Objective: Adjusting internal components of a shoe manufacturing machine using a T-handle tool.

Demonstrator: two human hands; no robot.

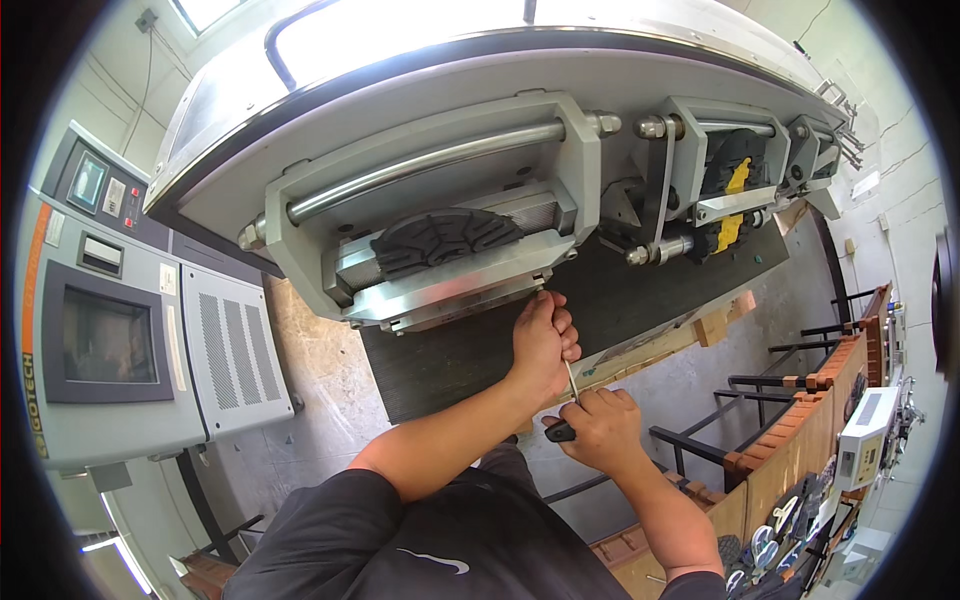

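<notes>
My right hand (pixel 600 428) is closed round the black handle of a T-handle wrench (pixel 573 382), whose thin metal shaft runs up toward my left hand. My left hand (pixel 543 342) has its fingers curled about the shaft's upper part, just below the right end of a metal clamp bar (pixel 450 290). Whether the tip sits in a bolt there is hidden by the fingers. Behind that bar, a black treaded rubber sole piece (pixel 445 240) is held in the grey clamp frame (pixel 585 190), under a shiny round rod (pixel 430 170).
A second clamp (pixel 745 200) with a black and yellow sole piece is at the right. Under the clamps lies a dark ribbed mat (pixel 650 300). A grey machine cabinet (pixel 110 330) stands left. At the right is a wooden bench (pixel 770 460) with sandals and a white box.
</notes>
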